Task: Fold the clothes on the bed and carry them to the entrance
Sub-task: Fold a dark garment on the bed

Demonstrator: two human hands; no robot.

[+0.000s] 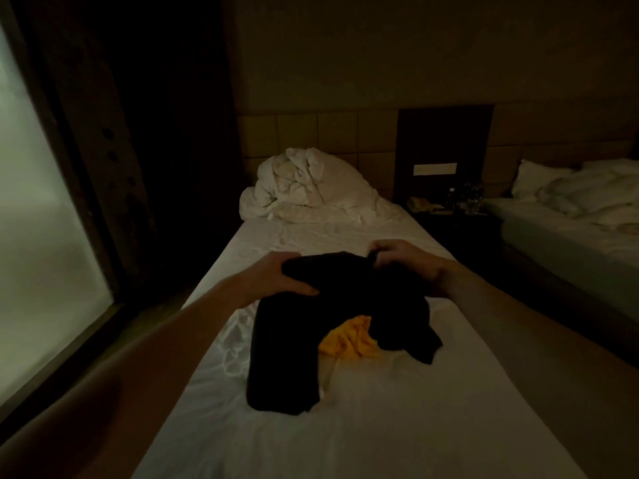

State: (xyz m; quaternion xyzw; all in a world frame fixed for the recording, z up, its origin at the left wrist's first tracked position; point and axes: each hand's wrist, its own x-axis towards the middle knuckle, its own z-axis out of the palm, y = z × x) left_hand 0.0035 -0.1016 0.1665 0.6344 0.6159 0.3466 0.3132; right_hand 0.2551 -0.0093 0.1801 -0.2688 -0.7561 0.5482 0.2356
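Room was really dim, so take the details loosely. The bed (345, 426) carried the lot: a black garment (345, 305) lay bunched in the middle of the sheet, one part trailing down toward 7 o'clock, with a yellow cloth (349, 340) poking out from under its near edge at about 5 o'clock. The left hand (276, 276) gripped the garment's far left edge, thumb on top and fingers curled round the fold. The right hand (401, 259) pinched the far right edge, fingers bunched on the fabric. Up at 12 o'clock a crumpled white duvet (307, 188) sat heaped against the headboard. At 2 o'clock a dark nightstand (449, 216) held some bottles and glasses, too murky to sort out. A second bed (570, 229) was cut off at 3 o'clock.
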